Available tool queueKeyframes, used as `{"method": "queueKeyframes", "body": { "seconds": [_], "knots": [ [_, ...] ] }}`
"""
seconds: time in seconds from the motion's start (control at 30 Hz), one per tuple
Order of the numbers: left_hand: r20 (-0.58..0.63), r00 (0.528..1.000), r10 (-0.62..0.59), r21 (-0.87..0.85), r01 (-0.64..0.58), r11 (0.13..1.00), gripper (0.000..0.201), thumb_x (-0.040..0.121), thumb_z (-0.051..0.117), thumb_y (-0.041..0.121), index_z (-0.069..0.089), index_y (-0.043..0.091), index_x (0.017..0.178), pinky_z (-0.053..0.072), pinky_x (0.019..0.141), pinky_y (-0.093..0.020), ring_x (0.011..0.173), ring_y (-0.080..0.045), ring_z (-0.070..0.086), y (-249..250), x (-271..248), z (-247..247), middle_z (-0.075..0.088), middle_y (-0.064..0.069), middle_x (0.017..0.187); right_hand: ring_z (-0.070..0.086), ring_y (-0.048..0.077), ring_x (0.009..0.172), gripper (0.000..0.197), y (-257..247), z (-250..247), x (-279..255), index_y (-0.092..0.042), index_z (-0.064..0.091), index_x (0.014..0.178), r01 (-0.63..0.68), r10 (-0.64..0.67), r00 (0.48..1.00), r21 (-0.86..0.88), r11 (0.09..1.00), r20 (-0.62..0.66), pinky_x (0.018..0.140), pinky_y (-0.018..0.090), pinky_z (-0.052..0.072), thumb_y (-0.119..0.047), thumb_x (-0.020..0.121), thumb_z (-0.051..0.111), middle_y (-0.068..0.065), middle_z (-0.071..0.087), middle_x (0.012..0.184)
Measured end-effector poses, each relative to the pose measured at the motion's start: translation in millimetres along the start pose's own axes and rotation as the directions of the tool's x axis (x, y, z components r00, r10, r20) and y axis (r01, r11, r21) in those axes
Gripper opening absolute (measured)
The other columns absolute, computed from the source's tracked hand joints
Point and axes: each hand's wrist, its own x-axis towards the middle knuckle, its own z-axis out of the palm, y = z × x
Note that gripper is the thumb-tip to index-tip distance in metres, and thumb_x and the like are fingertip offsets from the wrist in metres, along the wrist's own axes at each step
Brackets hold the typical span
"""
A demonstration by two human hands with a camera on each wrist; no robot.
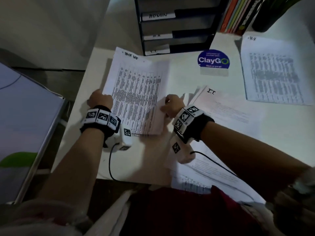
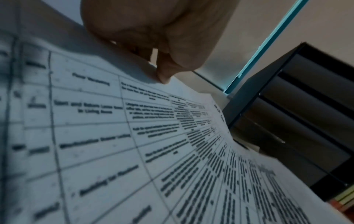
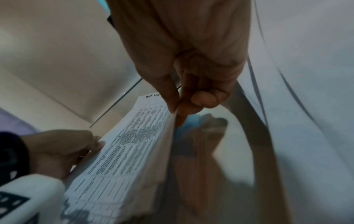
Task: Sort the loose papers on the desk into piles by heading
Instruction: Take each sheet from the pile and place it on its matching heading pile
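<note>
Papers [image 1: 136,92] pinched at side edges by left grip [image 1: 99,100] and right grip [image 1: 173,104], black tray rack [image 1: 175,26] behind.

Head overhead; wrists close, perhaps low.

White desk [image 1: 179,79] under dim, bluish light. Black stacked letter tray [image 1: 175,26] at the back edge, a row of colourful book spines [image 1: 238,14] just to its right. Round blue ClayGo sticker [image 1: 213,60] on the desk surface. Pale wall [image 1: 51,23] behind on the left; grey panel [image 1: 25,116] beside the desk.
</note>
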Motion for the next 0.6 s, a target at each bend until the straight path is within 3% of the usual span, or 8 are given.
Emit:
{"method": "queueKeyframes", "body": {
  "seconds": [0.03,0.1,0.23,0.37,0.47,0.53,0.6],
  "knots": [
    [0.001,1.000,-0.019,0.055,0.019,0.998,0.043,0.092,0.039,0.008,0.039,0.000,0.134,0.026,0.107,-0.040,0.131,-0.035,0.031,-3,-1,2,0.034,-0.020,0.143,0.059,0.029,0.095,0.010,-1,2,-2,-0.002,0.053,0.092,-0.006,0.006,1.000,-0.042,0.999,-0.010,0.076,0.034,0.048,-0.003,0.083,0.056,0.019,0.059,0.102],
    [0.000,0.997,-0.072,0.094,0.071,0.993,0.046,0.091,0.042,0.008,0.032,-0.001,0.135,0.021,0.109,-0.044,0.134,-0.036,0.023,-7,-3,7,0.027,-0.019,0.145,0.052,0.029,0.112,0.032,-2,4,-6,0.002,0.044,0.117,-0.026,0.023,1.000,-0.154,0.988,-0.019,0.087,0.029,0.038,-0.005,0.087,0.051,0.018,0.054,0.119],
    [-0.008,0.996,-0.087,0.092,0.088,0.992,0.053,0.089,0.050,0.008,0.025,-0.002,0.135,0.019,0.111,-0.044,0.135,-0.035,0.020,-12,-9,16,0.022,-0.018,0.147,0.049,0.031,0.116,0.036,-5,8,-11,0.003,0.037,0.125,0.014,-0.006,0.999,-0.266,0.964,0.033,0.079,0.027,0.035,-0.006,0.090,0.045,0.018,0.049,0.126],
    [0.017,0.996,-0.084,0.076,0.083,0.994,0.065,0.087,0.048,0.010,0.013,0.004,0.142,0.012,0.114,-0.047,0.138,-0.033,0.012,-3,-16,20,0.012,-0.017,0.150,0.051,0.029,0.115,0.041,-14,-9,-19,0.000,0.040,0.129,0.140,-0.147,0.989,-0.216,0.966,-0.017,0.091,0.030,0.039,-0.014,0.091,0.049,0.017,0.053,0.125],
    [0.003,1.000,0.017,0.062,-0.017,0.998,0.062,0.085,0.046,0.008,0.019,0.007,0.141,0.012,0.114,-0.047,0.137,-0.030,0.015,15,-27,24,0.016,-0.015,0.148,0.060,0.024,0.094,0.036,-18,-47,-30,-0.004,0.047,0.124,0.313,-0.312,0.933,-0.024,0.949,-0.179,0.084,0.028,0.045,-0.010,0.089,0.054,0.013,0.061,0.111],
    [-0.002,0.989,0.146,0.024,-0.146,0.989,0.051,0.084,0.045,0.004,0.033,0.008,0.134,0.021,0.112,-0.047,0.133,-0.031,0.025,27,-33,30,0.026,-0.015,0.142,0.058,0.018,0.082,0.031,-12,-78,-35,-0.005,0.052,0.118,0.356,-0.318,0.890,0.064,0.932,-0.328,0.076,0.024,0.046,-0.008,0.087,0.057,0.010,0.063,0.100],
    [0.047,0.944,0.326,-0.044,-0.324,0.945,0.036,0.087,0.044,0.003,0.047,0.008,0.122,0.036,0.104,-0.042,0.124,-0.031,0.040,41,-44,41,0.039,-0.014,0.134,0.055,0.013,0.082,0.032,5,-109,-40,-0.007,0.054,0.115,0.323,-0.261,0.838,0.051,0.945,-0.479,0.075,0.018,0.042,-0.007,0.083,0.059,0.007,0.062,0.098]
  ]
}}
